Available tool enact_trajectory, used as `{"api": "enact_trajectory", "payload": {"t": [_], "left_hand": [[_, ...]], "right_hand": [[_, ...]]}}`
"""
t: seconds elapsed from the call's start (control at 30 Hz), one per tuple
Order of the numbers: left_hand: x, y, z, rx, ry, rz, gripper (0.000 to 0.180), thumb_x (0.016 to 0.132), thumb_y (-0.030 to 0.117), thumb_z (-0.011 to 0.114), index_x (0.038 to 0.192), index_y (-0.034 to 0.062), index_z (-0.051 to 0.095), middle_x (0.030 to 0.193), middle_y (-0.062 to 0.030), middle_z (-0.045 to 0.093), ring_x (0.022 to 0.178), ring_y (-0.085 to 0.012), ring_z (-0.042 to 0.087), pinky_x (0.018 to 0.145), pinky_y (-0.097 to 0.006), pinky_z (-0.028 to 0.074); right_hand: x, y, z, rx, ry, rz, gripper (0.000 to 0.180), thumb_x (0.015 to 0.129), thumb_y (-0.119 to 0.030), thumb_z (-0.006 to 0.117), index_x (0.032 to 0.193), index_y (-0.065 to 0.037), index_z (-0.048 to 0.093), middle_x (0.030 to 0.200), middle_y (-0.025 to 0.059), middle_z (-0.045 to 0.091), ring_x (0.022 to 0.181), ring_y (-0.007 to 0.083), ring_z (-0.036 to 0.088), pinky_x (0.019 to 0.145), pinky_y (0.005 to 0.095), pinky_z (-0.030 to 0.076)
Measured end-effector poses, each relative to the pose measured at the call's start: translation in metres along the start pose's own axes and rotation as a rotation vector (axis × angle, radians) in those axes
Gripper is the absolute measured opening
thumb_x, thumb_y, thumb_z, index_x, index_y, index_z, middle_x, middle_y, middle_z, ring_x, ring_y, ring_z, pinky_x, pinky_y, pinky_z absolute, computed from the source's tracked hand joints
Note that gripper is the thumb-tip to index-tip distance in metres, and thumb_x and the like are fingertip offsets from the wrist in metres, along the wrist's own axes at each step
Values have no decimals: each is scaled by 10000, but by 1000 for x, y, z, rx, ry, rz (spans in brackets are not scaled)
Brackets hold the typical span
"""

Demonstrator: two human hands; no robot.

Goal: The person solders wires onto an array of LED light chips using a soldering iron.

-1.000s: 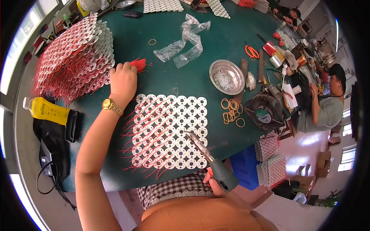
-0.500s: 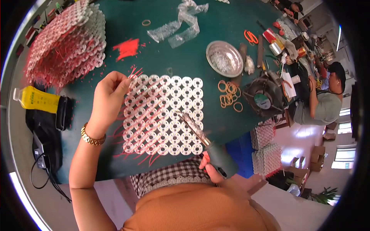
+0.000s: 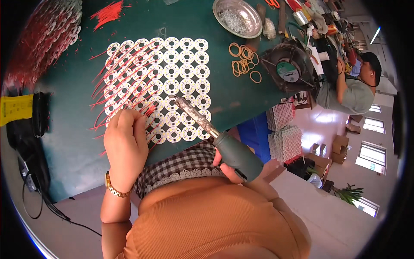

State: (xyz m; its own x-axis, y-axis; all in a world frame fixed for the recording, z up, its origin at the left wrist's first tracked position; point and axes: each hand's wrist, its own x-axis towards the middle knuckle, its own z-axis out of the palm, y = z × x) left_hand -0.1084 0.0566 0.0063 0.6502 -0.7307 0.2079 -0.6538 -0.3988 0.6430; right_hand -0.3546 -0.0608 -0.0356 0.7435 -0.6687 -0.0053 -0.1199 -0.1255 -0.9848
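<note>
A square panel of small round white circuit boards [image 3: 187, 71] lies on the green table before me. Thin red wires [image 3: 123, 82] run slantwise over its left columns. My left hand [image 3: 126, 144] is closed in a pinch at the panel's near left part, with a small bunch of red wires [image 3: 150, 108] poking out beyond the fingertips. My right hand [image 3: 228, 170], mostly behind the grip, holds a soldering iron [image 3: 237, 156] with a dark green handle. Its metal barrel slants over the panel's right half, the tip near a board in the middle; contact is unclear.
Loose red wires [image 3: 108, 14] and a stack of wired panels [image 3: 45, 41] lie far left. A yellow bottle [image 3: 16, 109] sits left. Rubber bands [image 3: 243, 60], a metal bowl [image 3: 252, 32] and a black fan [image 3: 288, 67] stand right. Another person [image 3: 353, 88] sits beyond.
My left hand has come from the panel's far left corner down to its near left part. The soldering iron's tip has shifted slightly left and nearer over the panel. The whole view has shifted.
</note>
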Motion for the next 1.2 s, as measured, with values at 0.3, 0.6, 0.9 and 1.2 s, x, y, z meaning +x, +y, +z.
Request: {"api": "enact_trajectory", "payload": {"t": [0.3,0.6,0.9,1.2], "left_hand": [[-1,1,-2,-39,-4,-7,57,866,9,627,857,3,572,776,-130,595,696,-305,566,635,-384,448],[3,-1,-5,-42,-44,1,83,843,6,641,826,20,560,755,-124,587,693,-327,566,615,-405,437],[6,-1,-8,-58,-97,-25,78,850,14,635,828,19,560,759,-128,589,700,-334,568,610,-414,435],[6,-1,-8,-45,-100,-26,74,839,10,634,823,21,562,765,-130,593,706,-337,574,608,-415,435]], "right_hand": [[-11,-4,-6,83,30,672,351,885,-284,726,1090,-7,659,723,66,626,610,122,575,568,278,483],[13,-21,-3,456,-47,1241,323,902,-327,719,1043,-39,682,694,57,613,612,116,562,547,279,465],[-35,47,-12,-232,-199,414,358,778,-298,757,1017,-47,667,741,59,662,627,180,623,573,314,496],[-27,37,-18,-17,-185,424,435,654,-234,821,1002,-41,646,760,61,671,642,235,656,584,345,505]]}}
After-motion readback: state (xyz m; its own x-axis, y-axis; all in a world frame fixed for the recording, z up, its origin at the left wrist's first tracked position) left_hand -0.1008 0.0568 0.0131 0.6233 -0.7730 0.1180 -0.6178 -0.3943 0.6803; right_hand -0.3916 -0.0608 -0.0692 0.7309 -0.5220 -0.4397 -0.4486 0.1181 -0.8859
